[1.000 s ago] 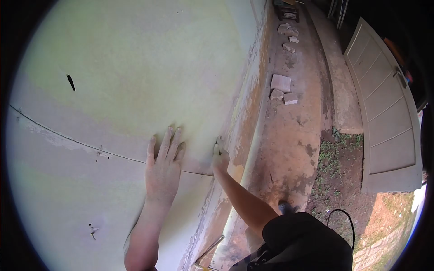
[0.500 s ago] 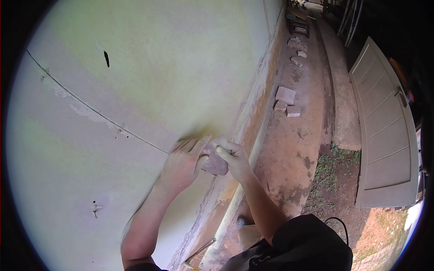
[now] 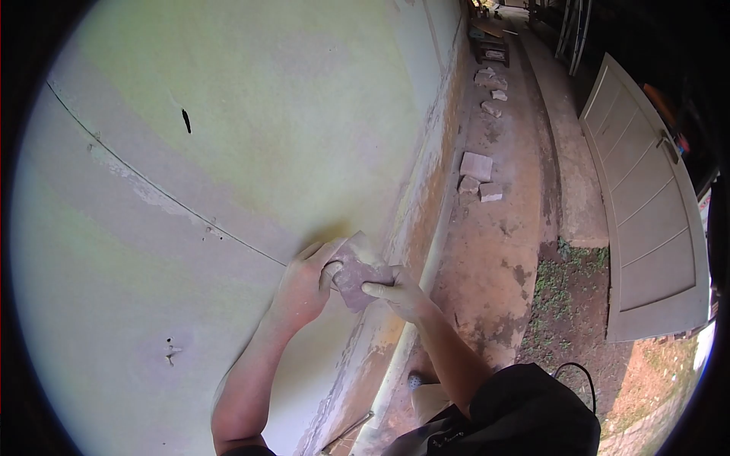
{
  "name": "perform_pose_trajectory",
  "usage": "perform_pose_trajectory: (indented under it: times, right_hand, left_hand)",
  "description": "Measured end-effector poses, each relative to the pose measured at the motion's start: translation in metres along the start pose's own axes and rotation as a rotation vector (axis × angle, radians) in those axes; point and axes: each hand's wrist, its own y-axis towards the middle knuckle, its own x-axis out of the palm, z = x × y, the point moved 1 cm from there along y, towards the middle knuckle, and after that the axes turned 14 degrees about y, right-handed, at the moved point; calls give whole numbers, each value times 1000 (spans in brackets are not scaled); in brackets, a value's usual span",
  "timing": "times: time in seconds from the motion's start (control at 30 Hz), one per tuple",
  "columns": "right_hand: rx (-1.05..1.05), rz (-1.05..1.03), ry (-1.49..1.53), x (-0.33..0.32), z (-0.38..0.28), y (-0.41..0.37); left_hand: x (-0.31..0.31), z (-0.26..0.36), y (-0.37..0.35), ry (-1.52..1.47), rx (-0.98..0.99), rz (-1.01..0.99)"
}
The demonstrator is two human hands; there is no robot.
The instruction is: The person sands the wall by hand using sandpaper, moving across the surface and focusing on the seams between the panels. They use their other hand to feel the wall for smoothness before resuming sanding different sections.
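A dusty, grey-purple sheet of sandpaper [image 3: 357, 270] with ragged edges is held up in front of the wall [image 3: 251, 129]. My left hand [image 3: 304, 277] grips its left side, thumb on the near face and fingers mostly behind. On the opposite edge, my right hand [image 3: 403, 292] pinches it with the thumb laid across the face. Pale dust coats both hands. Patchy green and grey-white paint covers the wall, and a long crack [image 3: 163, 194] runs down towards my left hand.
Several broken blocks [image 3: 477, 166] lie along the concrete walkway [image 3: 487, 251] at the wall's foot. A pale panelled door [image 3: 650, 213] leans at the right, beside a strip of small green plants [image 3: 559, 289]. A thin tool [image 3: 350, 432] rests near the wall base.
The sandpaper now shows a wider face between my hands. My right hand has shifted lower, its thumb now flat across the sheet. The whole view has tilted slightly.
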Motion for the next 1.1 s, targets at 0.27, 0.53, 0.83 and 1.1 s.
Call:
perform_pose_trajectory:
  times: [0.27,0.53,0.83,1.1]
  right_hand:
    - [-2,-75,8,14,-2,2]
    - [-678,366,-387,-44,81,51]
    - [-742,563,-782,-53,142,79]
    - [-721,471,-757,7,139,45]
  left_hand:
    - [8,-10,-5,257,273,-111]
    - [13,-15,-1,907,262,88]
    - [15,-12,-2,1067,82,90]
    - [17,-12,-1,1097,101,29]
